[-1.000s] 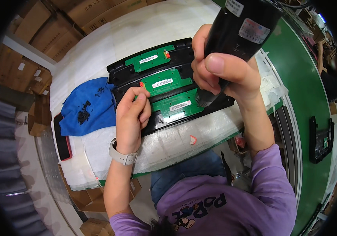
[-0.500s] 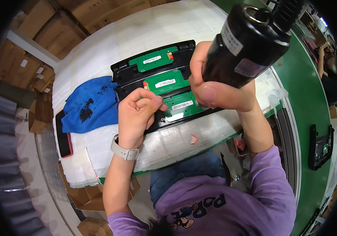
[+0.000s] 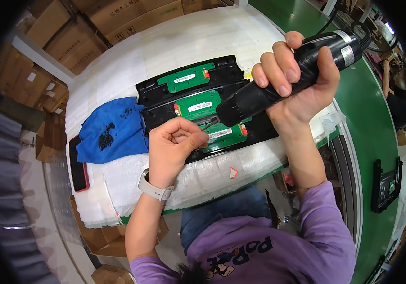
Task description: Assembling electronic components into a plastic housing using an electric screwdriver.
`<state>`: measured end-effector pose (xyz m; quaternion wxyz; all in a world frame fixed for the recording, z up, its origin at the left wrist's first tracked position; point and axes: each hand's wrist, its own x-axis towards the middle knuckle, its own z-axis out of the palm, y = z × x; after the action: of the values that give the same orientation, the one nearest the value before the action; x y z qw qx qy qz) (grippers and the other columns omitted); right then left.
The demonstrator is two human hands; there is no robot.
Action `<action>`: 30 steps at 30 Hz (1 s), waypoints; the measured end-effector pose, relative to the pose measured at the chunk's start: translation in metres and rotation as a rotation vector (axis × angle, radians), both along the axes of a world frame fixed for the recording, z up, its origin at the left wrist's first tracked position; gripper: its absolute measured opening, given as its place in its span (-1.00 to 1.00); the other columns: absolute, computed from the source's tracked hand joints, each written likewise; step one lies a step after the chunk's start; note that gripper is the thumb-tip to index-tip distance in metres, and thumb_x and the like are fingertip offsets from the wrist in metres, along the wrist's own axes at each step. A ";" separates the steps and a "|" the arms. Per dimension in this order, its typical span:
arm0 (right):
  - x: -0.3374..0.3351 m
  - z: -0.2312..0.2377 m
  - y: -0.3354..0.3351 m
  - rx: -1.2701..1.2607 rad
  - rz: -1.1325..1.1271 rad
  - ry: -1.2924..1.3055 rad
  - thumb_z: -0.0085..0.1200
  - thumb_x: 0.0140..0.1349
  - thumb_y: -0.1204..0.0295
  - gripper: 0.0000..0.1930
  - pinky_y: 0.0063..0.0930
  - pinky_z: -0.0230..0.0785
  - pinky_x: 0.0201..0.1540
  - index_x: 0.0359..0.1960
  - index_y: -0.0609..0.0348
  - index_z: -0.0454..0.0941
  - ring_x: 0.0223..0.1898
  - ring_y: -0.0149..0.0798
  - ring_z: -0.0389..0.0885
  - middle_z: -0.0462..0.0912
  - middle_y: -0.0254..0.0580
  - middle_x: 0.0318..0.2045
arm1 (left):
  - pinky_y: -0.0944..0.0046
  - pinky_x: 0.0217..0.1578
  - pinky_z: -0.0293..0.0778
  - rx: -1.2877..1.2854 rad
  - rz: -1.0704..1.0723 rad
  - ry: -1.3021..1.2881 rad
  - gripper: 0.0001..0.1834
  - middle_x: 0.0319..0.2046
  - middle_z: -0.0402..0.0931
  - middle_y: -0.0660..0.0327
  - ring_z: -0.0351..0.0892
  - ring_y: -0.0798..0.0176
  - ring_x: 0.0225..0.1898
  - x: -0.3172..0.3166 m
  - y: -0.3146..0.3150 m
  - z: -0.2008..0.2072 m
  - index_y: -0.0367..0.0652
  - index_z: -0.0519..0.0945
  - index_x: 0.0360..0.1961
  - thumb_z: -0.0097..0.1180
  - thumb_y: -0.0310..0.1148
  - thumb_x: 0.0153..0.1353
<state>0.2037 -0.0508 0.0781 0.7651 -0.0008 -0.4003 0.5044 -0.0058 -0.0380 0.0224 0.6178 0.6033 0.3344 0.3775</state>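
Right fingers (image 3: 286, 61) wrap the black electric screwdriver (image 3: 309, 54); left fingers (image 3: 195, 140) pinch together beside its bit (image 3: 209, 126).

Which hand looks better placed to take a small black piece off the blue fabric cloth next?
Probably the left hand: it is nearer the blue fabric cloth with its small black pieces, while the right hand grips the black cylindrical power tool.
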 end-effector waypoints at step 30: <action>0.018 0.013 0.006 -0.286 -0.287 -0.537 0.13 0.01 0.40 -0.80 -0.59 0.17 -0.72 -0.55 0.29 0.44 -0.81 -0.47 0.28 0.37 -0.29 -0.78 | 0.36 -0.08 0.37 -0.108 0.137 -0.319 -0.72 0.00 0.38 -0.11 0.46 0.21 -0.08 -0.011 0.019 -0.011 -0.28 0.34 -0.16 -0.23 -0.71 0.08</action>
<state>0.2214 -0.0448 0.0909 0.6878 -0.2971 -0.5086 0.4242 -0.0164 -0.0194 0.0116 0.6673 0.4775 0.2922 0.4912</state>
